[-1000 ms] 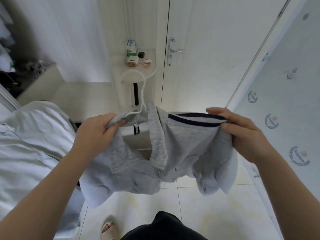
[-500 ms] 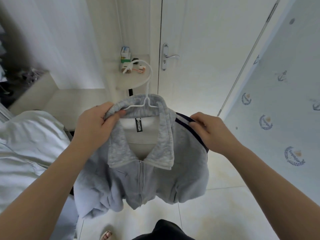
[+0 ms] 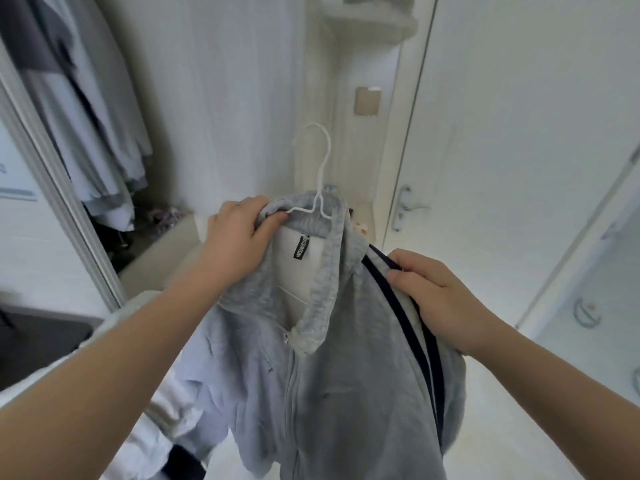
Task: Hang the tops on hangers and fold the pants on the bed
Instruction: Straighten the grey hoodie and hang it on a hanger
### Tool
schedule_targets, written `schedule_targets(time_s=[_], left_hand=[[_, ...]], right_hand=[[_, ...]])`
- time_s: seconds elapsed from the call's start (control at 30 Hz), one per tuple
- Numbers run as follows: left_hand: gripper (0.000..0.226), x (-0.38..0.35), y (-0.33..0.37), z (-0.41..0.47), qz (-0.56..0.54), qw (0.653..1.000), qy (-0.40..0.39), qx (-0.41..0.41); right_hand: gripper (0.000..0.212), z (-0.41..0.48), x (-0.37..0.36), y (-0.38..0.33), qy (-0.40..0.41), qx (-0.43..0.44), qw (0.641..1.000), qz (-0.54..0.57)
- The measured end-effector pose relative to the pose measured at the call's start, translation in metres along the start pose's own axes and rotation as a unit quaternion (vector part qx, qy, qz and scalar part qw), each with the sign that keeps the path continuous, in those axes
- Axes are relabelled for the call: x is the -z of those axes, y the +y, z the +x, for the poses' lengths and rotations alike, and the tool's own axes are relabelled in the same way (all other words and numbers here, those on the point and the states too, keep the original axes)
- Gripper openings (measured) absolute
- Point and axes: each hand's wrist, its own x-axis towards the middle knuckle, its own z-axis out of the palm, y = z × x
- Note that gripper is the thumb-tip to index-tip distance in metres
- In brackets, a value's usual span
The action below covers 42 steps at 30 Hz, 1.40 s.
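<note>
Clerk: Where the grey zip jacket [image 3: 329, 393] is listed, what position is entered?

Keeper: Item one, grey zip jacket; held up in the air before the person, above the pale tiled floor [image 3: 519, 403], front towards the camera; zip closed below the collar [image 3: 323, 282]; two navy stripes [image 3: 405, 317] along the shoulder and sleeve on the person's right; black label [image 3: 300, 251] inside the neck.

Clerk: And the hanger?

Keeper: Item two, white wire hanger [image 3: 317, 202]; its arms pass into the jacket's neck; its hook stands upright above the collar, caught on nothing.

Clerk: Grips?

Keeper: Left grip [image 3: 239, 237]; fingers curled round the collar's left side, thumb beside the hanger's wire arm; whether the wire itself is pinched, cannot tell. Right grip [image 3: 436, 296]; fingers curled over the striped shoulder, pinching the cloth.

Clerk: Surroundings?

Keeper: Hanging garments [image 3: 86, 116], grey and pale blue, in an open wardrobe at the left; white door [image 3: 519, 133] with a metal lever handle [image 3: 405, 206] beyond the jacket; crumpled white cloth [image 3: 173, 410] low at the left, under the left forearm.
</note>
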Motion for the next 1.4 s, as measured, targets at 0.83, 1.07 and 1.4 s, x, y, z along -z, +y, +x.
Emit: schedule_targets(time_s=[0.83, 1.07, 1.4], left_hand=[[0.066, 0.182, -0.111, 0.254, -0.12, 0.979, 0.123, -0.107], [0.067, 0.194, -0.133, 0.318, -0.067, 0.986, 0.124, -0.093], [0.115, 0.189, -0.135, 0.425, 0.135, 0.965, 0.225, 0.004]], right_hand=[[0.019, 0.427, -0.089, -0.277, 0.238, 0.122, 0.961, 0.067], [0.019, 0.535, -0.077, -0.346, 0.258, 0.145, 0.949, 0.114], [0.05, 0.654, -0.051, -0.422, 0.292, 0.151, 0.937, 0.117]])
